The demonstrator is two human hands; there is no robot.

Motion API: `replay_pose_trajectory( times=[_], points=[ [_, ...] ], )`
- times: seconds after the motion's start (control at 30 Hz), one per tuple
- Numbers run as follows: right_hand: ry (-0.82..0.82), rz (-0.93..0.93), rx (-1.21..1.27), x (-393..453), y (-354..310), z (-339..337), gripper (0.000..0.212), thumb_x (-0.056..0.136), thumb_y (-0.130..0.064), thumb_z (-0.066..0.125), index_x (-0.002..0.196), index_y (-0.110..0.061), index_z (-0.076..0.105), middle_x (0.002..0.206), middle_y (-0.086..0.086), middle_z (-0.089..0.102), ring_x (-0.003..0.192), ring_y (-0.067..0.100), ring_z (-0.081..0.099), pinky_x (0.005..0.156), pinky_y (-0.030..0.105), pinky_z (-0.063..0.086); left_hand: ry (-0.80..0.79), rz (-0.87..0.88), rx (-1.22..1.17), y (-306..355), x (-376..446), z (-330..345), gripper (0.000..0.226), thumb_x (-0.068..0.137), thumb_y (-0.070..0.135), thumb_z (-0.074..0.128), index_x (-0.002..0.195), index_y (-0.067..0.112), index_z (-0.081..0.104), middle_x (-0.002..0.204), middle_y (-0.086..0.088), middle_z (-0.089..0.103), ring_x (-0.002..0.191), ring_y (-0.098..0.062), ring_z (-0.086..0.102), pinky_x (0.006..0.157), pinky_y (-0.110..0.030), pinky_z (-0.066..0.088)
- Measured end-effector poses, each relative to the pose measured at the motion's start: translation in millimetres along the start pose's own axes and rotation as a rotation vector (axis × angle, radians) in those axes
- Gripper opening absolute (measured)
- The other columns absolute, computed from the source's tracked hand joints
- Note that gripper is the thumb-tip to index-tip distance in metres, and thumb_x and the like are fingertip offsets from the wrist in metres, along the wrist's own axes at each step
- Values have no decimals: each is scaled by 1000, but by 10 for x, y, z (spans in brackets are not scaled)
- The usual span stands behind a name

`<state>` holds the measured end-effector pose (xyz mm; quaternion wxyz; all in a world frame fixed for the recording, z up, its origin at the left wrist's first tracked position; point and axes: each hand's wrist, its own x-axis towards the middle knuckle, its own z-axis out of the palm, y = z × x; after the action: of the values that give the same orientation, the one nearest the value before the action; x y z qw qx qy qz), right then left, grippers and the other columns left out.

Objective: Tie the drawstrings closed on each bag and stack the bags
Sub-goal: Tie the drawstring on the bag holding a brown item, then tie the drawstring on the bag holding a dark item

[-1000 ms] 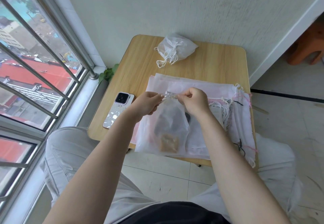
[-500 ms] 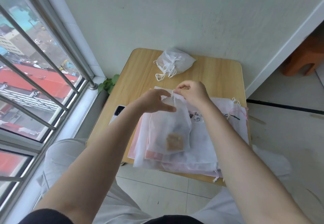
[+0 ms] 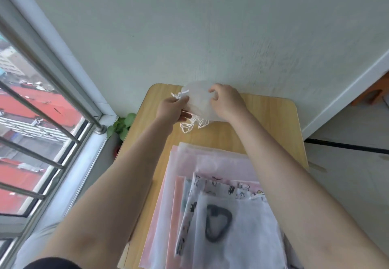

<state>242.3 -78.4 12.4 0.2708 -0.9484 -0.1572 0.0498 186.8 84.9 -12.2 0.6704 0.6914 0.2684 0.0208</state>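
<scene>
Both hands meet at the far edge of the bench (image 3: 263, 121), on a white bag (image 3: 200, 100) lying against the wall (image 3: 210, 26). Fingers of the left hand (image 3: 171, 110) curl around the gathered neck of the bag, with its knotted drawstring ends (image 3: 177, 95) poking out just above the knuckles. Fingers of the right hand (image 3: 226, 99) are bent and press on the bag's top right side. Just below the left fingers, loose white cord loops (image 3: 190, 124) of bags underneath spill onto the wood. Nearer the person, well apart from the fingers, lies a flat pile of pink and white bags (image 3: 221, 195); one shows a dark heart-shaped thing (image 3: 217, 222) inside. Left of the left fingers, off the bench, green leaves (image 3: 121, 125) sit by the barred window (image 3: 42, 121).
</scene>
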Motion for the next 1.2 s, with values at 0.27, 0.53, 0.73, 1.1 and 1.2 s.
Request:
replay_pose_trajectory(
  times=[0.27, 0.53, 0.73, 1.1, 1.2],
  points=[
    [-212, -11, -65, 275, 319, 601, 57, 98, -40, 50, 149, -18, 33, 153, 14, 33, 135, 34, 39, 108, 38, 36, 168, -74, 3, -333, 424, 124, 16, 96, 17, 57, 97, 2, 62, 82, -13, 70, 57, -23, 71, 56, -29, 58],
    [-273, 48, -189, 277, 444, 910, 72, 96, -58, 42, 155, -32, 11, 165, 2, -4, 150, 33, 2, 119, 51, 15, 193, -357, -134, -513, 448, 51, 17, 95, 16, 60, 102, 1, 62, 77, -10, 67, 51, -19, 66, 51, -27, 57],
    [0, -11, -132, -51, 272, 597, 50, 96, -46, 50, 137, -17, 47, 145, 6, 43, 129, 30, 41, 99, 43, 39, 338, -144, 174, -354, 103, -57, 37, 87, 23, 58, 123, 13, 55, 87, 3, 57, 69, -13, 55, 60, -28, 47],
    [-422, 118, 123, -1292, 227, 361, 20, 89, -15, 50, 83, -4, 65, 80, 5, 71, 63, 21, 63, 60, 31, 51, -581, 169, 1186, -531, -1327, 167, 25, 79, 45, 76, 93, 24, 74, 92, 11, 63, 88, -10, 57, 80, -24, 45],
    [-431, 105, 122, -1516, 264, 395, 18, 85, -14, 48, 69, -8, 55, 73, 8, 63, 61, 23, 55, 56, 33, 42, -523, 170, 1273, -684, -1508, 232, 33, 74, 48, 79, 94, 22, 75, 93, 7, 66, 84, -12, 58, 76, -28, 50]
  ],
)
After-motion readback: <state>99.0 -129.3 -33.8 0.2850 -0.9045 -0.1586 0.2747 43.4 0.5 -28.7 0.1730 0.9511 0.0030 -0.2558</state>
